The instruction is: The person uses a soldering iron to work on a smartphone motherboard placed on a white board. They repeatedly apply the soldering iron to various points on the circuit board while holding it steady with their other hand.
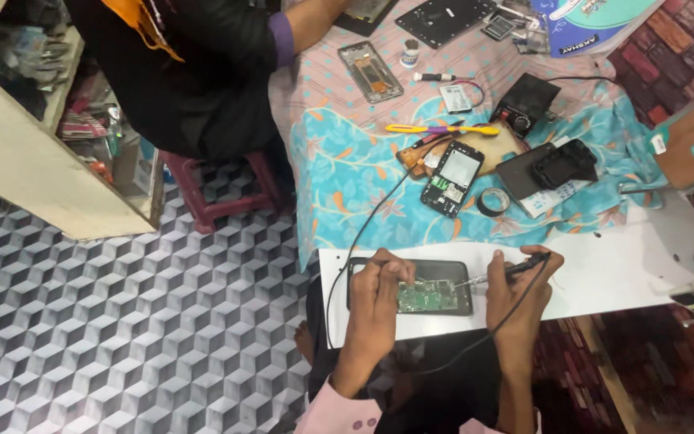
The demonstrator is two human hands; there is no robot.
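My left hand (379,293) rests on an opened black phone (443,273) lying on a white board (604,281), fingers curled over its left part beside the exposed green circuit board (426,297). My right hand (516,297) grips a black soldering iron (516,269); its metal tip points left onto the circuit board. The iron's black cord runs under my right wrist and loops back up across the blue cloth.
A table with a blue patterned cloth (347,169) holds another opened phone (453,178), a tape roll (492,202), yellow-handled tweezers (442,128), a phone frame (369,71) and black parts. Another person in black (202,64) sits on a red stool. A shelf (34,137) stands left.
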